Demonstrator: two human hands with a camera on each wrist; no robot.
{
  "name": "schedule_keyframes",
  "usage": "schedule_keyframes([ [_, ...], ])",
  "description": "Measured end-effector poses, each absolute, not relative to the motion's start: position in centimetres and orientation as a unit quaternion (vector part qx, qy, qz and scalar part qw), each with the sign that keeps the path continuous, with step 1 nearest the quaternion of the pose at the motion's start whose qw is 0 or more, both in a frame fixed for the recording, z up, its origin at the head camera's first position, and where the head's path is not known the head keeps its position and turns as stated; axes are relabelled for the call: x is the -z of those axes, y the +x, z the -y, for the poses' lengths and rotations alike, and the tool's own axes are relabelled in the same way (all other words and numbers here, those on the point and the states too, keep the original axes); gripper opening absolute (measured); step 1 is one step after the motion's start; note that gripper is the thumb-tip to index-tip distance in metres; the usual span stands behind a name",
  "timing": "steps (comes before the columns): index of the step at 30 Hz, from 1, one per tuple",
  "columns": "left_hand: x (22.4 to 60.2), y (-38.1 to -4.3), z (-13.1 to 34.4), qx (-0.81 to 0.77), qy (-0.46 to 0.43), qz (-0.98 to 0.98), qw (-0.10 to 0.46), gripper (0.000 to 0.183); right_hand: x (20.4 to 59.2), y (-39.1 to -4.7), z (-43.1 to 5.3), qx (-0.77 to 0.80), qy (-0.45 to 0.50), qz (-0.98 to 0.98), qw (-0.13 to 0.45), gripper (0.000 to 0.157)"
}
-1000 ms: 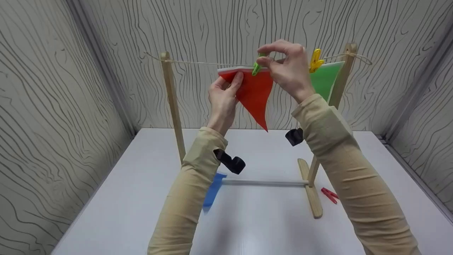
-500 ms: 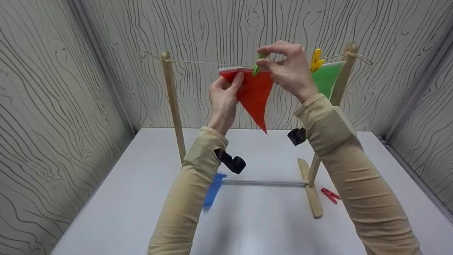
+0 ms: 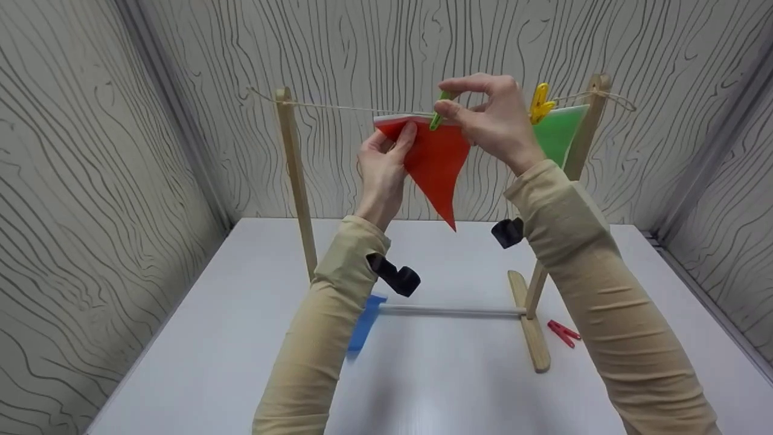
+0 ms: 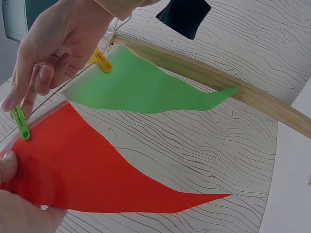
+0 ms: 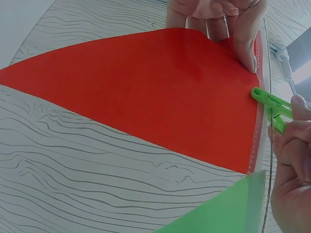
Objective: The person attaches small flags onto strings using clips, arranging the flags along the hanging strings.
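Note:
A red triangular pennant (image 3: 438, 160) hangs at the string (image 3: 338, 107), its white top edge along it and its tip pointing down. My left hand (image 3: 381, 166) pinches the pennant near its upper left corner, thumb in front and fingers behind. With thumb and fingers, my right hand (image 3: 498, 121) pinches a green clothespin (image 3: 436, 119), whose nose sits over the pennant's top edge, as the right wrist view also shows for the clothespin (image 5: 272, 104). To the right, a green pennant (image 4: 141, 85) hangs from the string with a yellow clothespin (image 3: 541, 104) on it.
Two wooden posts, a left post (image 3: 296, 181) and a right post (image 3: 583, 136), carry the string. A white rod (image 3: 453, 310) runs low between them. On the white table (image 3: 459, 386) lie a blue pennant (image 3: 362, 329), partly behind the left sleeve, and a red clothespin (image 3: 564, 333).
Both hands stay almost in place with the same holds. The red pennant's tip has dropped slightly, and my right forearm has shifted a little to the right.

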State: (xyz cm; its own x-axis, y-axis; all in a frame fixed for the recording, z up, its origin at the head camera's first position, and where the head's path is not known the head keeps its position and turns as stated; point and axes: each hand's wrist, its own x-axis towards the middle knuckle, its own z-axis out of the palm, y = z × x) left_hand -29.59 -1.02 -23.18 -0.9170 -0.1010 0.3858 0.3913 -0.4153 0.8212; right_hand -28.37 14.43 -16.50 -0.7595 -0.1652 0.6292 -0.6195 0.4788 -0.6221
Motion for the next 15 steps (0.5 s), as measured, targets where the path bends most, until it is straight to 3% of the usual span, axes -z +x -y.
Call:
schedule_keyframes([
  [15,23.56,-29.66,1.36,0.833,-0.147,0.513,0.144,0.028,16.89,-28.44,-14.56,-0.458,0.232,0.820,0.252,0.041],
])
